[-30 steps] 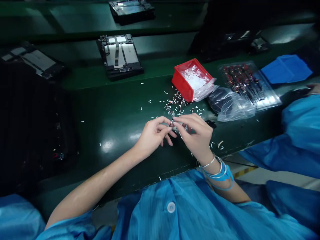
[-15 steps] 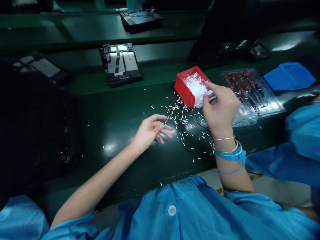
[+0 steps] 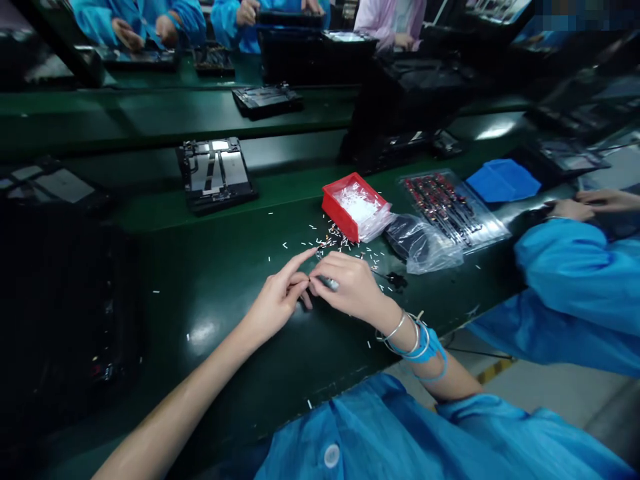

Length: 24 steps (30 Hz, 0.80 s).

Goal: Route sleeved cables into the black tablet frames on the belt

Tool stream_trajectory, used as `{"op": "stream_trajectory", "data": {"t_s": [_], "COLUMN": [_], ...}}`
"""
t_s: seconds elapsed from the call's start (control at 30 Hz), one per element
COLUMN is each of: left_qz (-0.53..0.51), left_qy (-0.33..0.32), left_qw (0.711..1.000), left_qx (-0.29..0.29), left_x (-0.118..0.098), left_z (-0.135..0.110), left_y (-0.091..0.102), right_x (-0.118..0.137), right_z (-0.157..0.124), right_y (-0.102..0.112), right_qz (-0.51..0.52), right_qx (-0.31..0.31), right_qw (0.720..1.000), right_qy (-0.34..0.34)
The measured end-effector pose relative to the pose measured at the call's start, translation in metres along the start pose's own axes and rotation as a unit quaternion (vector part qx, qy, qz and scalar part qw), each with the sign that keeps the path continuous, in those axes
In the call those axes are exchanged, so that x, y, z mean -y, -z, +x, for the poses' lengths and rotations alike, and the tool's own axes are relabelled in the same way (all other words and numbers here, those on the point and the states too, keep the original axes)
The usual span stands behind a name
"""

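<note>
My left hand (image 3: 280, 299) pinches with thumb and fingertips, its index finger stretched forward. A thin dark cable (image 3: 320, 251), mostly hidden by the fingers, appears to run from this grip. Against those fingertips my right hand (image 3: 350, 283) is closed in a pinch; anything between its fingers is too small to make out. Just beyond the hands stands a red bin (image 3: 341, 215) with many small white pieces (image 3: 361, 203) inside. More white slivers and small cable parts lie scattered on the green bench (image 3: 215, 280) around the fingers.
Right of the bin are a clear plastic bag (image 3: 430, 247), a tray of red and black cable parts (image 3: 445, 203) and a blue bin (image 3: 504, 180). An opened device (image 3: 216, 175) sits on the raised ledge. A co-worker's sleeve (image 3: 575, 273) is close at right; other people work opposite.
My right hand has come away from the red bin, moving left and down to meet my left hand's fingertips. The view has tilted up, showing people across the bench.
</note>
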State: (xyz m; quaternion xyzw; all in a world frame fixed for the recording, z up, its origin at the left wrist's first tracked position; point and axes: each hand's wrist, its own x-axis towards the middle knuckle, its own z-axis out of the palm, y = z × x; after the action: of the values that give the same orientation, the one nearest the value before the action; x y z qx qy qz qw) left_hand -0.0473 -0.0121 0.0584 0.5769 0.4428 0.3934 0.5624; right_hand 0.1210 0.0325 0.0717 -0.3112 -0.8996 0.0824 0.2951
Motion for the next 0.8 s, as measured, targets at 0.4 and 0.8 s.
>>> {"op": "stream_trajectory", "data": {"t_s": [0.4,0.8], "left_qz": [-0.176,0.356], "left_qy": [0.032,0.187], "left_qw": [0.984,0.805], "left_qx": [0.001,-0.436], "left_x": [-0.016,-0.131], "left_z": [-0.011,-0.184], "left_y": [-0.01,0.12], "right_x": [0.011,0.001], "right_z": [-0.007,-0.018], "right_y": [0.012,0.005], "right_qz": [-0.031,0.103], "right_qx": [-0.106,-0.196], "right_qw": [0.989,0.975], "right_qy": [0.101,0.025]}}
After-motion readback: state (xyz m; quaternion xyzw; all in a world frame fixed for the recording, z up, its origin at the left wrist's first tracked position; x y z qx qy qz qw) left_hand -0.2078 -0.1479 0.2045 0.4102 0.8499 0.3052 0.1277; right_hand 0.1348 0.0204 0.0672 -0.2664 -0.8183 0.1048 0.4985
